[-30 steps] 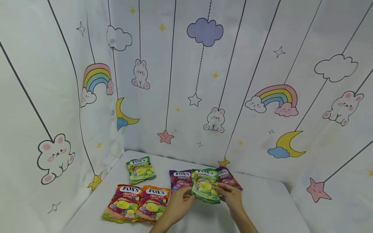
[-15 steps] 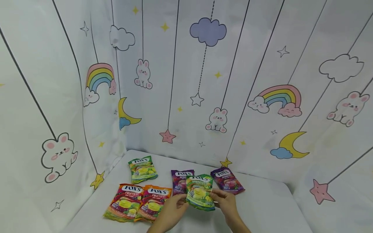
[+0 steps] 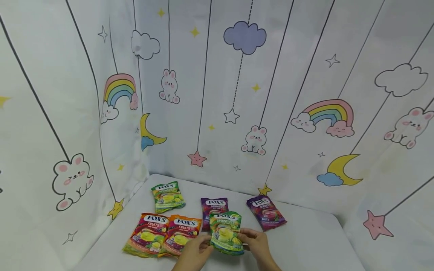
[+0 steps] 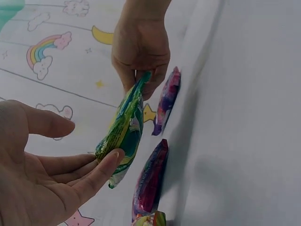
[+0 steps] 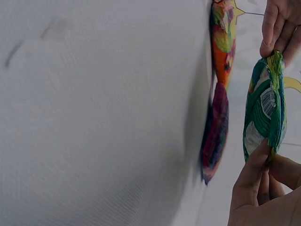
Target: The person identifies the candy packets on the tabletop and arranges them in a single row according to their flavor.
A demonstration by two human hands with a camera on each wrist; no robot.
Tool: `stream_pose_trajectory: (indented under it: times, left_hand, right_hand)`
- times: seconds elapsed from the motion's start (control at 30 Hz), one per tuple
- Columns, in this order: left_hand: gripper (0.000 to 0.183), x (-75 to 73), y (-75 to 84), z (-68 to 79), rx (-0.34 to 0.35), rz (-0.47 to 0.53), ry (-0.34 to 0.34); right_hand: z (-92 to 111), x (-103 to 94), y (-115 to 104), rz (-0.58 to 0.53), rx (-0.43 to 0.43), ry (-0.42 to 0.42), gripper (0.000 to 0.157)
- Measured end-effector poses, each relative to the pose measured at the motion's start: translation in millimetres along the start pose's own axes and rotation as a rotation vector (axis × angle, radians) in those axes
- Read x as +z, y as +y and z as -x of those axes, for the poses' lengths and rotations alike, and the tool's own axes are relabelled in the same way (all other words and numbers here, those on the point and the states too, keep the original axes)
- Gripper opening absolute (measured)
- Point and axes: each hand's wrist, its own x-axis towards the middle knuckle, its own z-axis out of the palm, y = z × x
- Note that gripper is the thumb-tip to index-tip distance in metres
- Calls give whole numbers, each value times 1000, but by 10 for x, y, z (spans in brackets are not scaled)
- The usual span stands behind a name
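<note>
In the head view, a green FOX'S candy bag [image 3: 224, 234] is held face up toward me, slightly tilted, between both hands. My left hand [image 3: 194, 251] pinches its lower left edge, and the right hand [image 3: 255, 242] grips the opposite side. Seen from the left wrist, the bag [image 4: 124, 129] is edge-on, with one left digit in front of it and others behind. The right wrist view shows right fingers [image 5: 258, 162] on its near end. Partly covered by it is a purple berries bag [image 3: 214, 203]; another purple bag [image 3: 266, 212] lies to the right.
On the white table [image 3: 305, 241], two orange-red fruits bags [image 3: 147, 233] lie side by side at the left, the second partly behind the left hand. Behind them is another green bag [image 3: 168, 197]. A white cloth wall [image 3: 190, 94] with cartoon prints surrounds the table's far sides.
Both hands have brought the green bag down toward me and slightly left. The right purple bag has come fully into view. The head view has shifted slightly; the other bags lie where they were.
</note>
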Motion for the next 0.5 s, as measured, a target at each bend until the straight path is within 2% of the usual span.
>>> stream_pose_trajectory:
  times: [0.13,0.2,0.3,0.5]
  left_hand:
    - [64,24,-295,-90,-19,73,-10]
    - [63,31,-390,-115,-30,87,-20]
    - [63,37,-634,-169,-20,102,-33]
    - [60,16,-705,-84,-59,60,-24]
  right_hand:
    - [-5,39,50,-2,1,-21,29]
    - [-10,57,74,4,9,-28,28]
    - [-17,83,110,8,30,-50,27]
    - [-1,162,155,12,38,-89,23]
